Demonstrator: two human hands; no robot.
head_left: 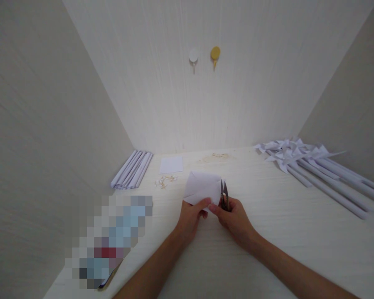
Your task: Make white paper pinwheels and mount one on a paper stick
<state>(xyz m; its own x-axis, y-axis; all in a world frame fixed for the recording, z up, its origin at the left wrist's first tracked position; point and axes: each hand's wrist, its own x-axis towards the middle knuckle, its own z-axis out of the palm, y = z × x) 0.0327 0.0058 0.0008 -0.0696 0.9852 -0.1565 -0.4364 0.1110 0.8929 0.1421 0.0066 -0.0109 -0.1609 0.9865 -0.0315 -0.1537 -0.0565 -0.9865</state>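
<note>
A square of white paper (pixel 202 186) is in my left hand (pixel 190 216), with the thumb on its lower edge. Lines that could be cuts or creases run in from its corners. My right hand (pixel 233 214) is closed around small thread snips (pixel 225 195), whose blades point up and stand slightly apart beside the paper's right edge. The thumb and fingertip of that hand also touch the paper's lower right corner. The fingers behind the sheet are hidden.
Rolled white paper tubes (pixel 132 170) lie at the left. Nearby are a flat white paper square (pixel 171 165) and small cotton-swab-like pieces (pixel 165 181). White paper pinwheels (pixel 294 155) on sticks lie at the right. A pixelated object (pixel 118 241) lies front left. Two hooks (pixel 215 53) hang on the back wall.
</note>
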